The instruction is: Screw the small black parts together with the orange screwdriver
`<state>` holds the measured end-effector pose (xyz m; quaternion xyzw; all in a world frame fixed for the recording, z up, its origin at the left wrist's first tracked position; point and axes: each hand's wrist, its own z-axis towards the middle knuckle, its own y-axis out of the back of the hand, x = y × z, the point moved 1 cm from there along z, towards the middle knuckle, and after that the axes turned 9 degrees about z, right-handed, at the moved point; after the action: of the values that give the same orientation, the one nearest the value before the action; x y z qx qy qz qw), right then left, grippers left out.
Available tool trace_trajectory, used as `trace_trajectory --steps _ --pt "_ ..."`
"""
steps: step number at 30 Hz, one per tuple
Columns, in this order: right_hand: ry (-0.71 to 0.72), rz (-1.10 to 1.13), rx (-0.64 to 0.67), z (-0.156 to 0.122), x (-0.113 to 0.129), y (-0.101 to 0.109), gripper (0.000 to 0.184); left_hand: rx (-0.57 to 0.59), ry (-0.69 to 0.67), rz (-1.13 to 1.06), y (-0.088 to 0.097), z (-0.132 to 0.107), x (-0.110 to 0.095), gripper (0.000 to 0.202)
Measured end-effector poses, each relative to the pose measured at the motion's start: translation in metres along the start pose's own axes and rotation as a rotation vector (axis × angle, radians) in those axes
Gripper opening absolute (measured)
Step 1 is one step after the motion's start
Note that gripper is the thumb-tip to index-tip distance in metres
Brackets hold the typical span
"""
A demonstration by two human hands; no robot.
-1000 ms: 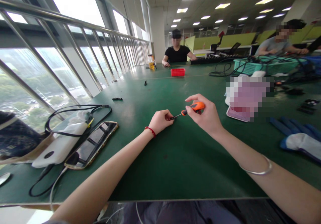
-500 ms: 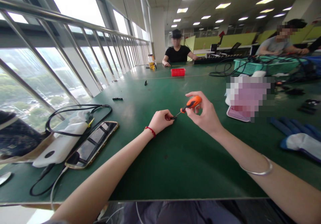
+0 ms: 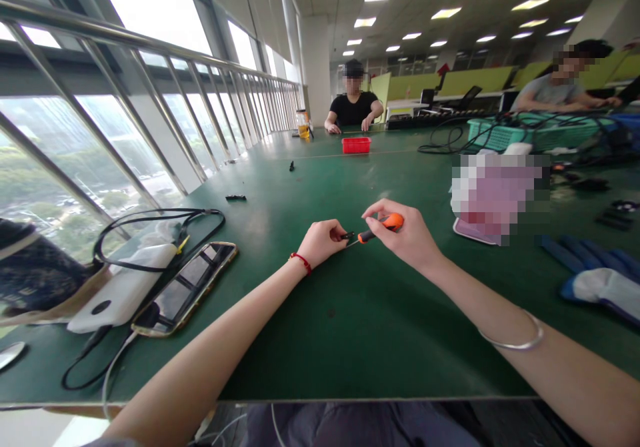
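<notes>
Over the middle of the green table (image 3: 300, 340), my left hand (image 3: 323, 241) pinches a small black part (image 3: 347, 236) between thumb and fingers. Much of that part is hidden by the fingertips, so its exact kind does not show. My right hand (image 3: 403, 233) is closed on the orange and black handle of a screwdriver (image 3: 393, 223). The screwdriver lies nearly level, its thin metal shaft pointing left. Its tip is close beside the black part, just below it; whether they touch I cannot tell.
To the left lie a phone (image 3: 187, 287), a white power bank (image 3: 125, 287) and looped black cables. Small black pieces (image 3: 236, 197) and a red tray (image 3: 356, 145) are farther back. Blue-white gloves (image 3: 600, 280) and a green basket (image 3: 493, 135) are right. Two people sit beyond.
My right hand has lowered the screwdriver handle, so it is flatter and its tip has shifted below the black part. The person opposite has brought one hand inward.
</notes>
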<state>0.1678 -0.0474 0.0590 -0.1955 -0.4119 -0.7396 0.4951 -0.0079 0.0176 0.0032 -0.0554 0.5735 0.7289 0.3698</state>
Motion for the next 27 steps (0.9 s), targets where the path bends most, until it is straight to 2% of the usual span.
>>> trace_trajectory --steps 2,6,9,27 --pt "-0.001 0.013 -0.019 0.0007 -0.0002 0.0017 0.018 -0.001 0.001 0.003 0.0001 -0.0001 0.0003 0.005" --pt "0.024 0.047 -0.212 0.0035 -0.0027 0.0080 0.020 0.002 -0.007 -0.002 0.0007 -0.0005 0.0011 0.004" --pt "0.013 0.057 -0.278 0.0053 -0.0059 0.0101 0.020 0.007 -0.014 -0.010 0.0011 -0.0008 0.0016 0.005" --pt "-0.016 0.063 -0.246 0.0049 -0.0081 0.0066 0.021 0.012 -0.019 -0.014 0.0009 -0.0014 0.0010 0.006"
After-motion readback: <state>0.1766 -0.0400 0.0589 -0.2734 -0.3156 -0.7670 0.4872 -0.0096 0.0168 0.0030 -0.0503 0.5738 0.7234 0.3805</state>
